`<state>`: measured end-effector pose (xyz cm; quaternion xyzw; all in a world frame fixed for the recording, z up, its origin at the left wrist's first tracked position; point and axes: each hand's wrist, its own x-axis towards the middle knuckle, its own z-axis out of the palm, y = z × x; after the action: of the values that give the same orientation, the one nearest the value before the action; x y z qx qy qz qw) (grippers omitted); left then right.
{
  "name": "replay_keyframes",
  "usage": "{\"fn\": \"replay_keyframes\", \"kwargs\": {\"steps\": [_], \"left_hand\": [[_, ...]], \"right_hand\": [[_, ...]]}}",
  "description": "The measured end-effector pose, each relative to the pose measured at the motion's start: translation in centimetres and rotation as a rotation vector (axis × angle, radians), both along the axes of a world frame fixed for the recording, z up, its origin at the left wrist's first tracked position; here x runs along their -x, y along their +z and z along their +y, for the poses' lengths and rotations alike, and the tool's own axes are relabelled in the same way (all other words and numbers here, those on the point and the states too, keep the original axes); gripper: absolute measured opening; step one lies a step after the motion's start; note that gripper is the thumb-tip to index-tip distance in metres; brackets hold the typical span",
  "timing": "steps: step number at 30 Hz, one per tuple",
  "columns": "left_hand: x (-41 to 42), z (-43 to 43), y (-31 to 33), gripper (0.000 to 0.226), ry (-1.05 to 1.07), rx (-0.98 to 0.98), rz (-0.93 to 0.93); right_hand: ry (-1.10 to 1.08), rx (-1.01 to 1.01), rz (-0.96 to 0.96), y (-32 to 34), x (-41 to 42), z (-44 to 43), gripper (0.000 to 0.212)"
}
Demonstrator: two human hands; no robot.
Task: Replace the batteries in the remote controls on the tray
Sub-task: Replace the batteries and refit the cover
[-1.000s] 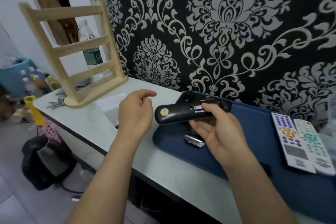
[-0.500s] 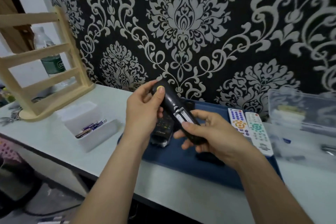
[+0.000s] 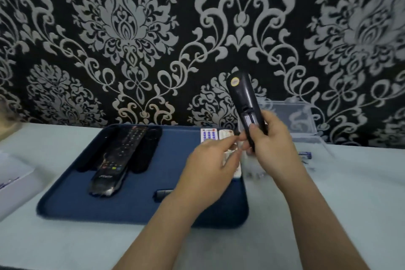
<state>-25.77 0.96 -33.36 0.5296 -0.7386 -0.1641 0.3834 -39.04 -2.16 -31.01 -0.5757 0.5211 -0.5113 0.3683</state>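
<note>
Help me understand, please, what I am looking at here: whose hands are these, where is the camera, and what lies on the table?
There is no machine here: a person wears a camera on the head, so the single picture looks forward and down at their own two hands. The right hand grips a black remote, tilted up with its back toward us and the battery bay open. The left hand reaches its fingertips to the remote's lower end; blur hides whether it pinches anything. On the table lies a blue tray with other dark remotes and two white remotes, partly behind the left hand. A clear box stands to the right.
</note>
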Motion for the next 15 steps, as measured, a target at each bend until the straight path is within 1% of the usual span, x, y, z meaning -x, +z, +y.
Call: {"fn": "replay_keyframes", "kwargs": {"steps": [2,4,7,10,12,14,15], "left_hand": [[0.9,-0.5,-0.7,0.022,-0.022,0.030,-0.129],[2.1,-0.9,-0.6,0.021,-0.034,0.032,-0.227],[3.6,-2.3,0.6,0.022,-0.005,-0.033,-0.312],[5.7,-4.6,1.7,0.016,-0.049,-0.164,-0.424],[7.8,-6.3,2.0,0.013,-0.091,-0.231,-0.590],[9.3,-7.6,2.2,0.010,-0.138,-0.253,-0.762],[9.8,-8.2,2.2,0.009,-0.169,-0.270,-0.815]], "right_hand": [[-0.028,-0.031,0.053,-0.4,1.8,-0.3,0.034],[-0.082,-0.050,0.136,-0.7,3.9,-0.5,0.035],[-0.194,-0.062,0.220,-1.1,6.4,-0.9,0.029],[-0.312,-0.077,0.250,-1.4,8.1,-1.1,0.025],[-0.378,-0.080,0.249,-1.6,9.3,-1.1,0.023],[-0.451,-0.071,0.251,-1.7,10.3,-1.0,0.021],[-0.492,-0.061,0.250,-1.7,10.6,-0.9,0.021]]}}
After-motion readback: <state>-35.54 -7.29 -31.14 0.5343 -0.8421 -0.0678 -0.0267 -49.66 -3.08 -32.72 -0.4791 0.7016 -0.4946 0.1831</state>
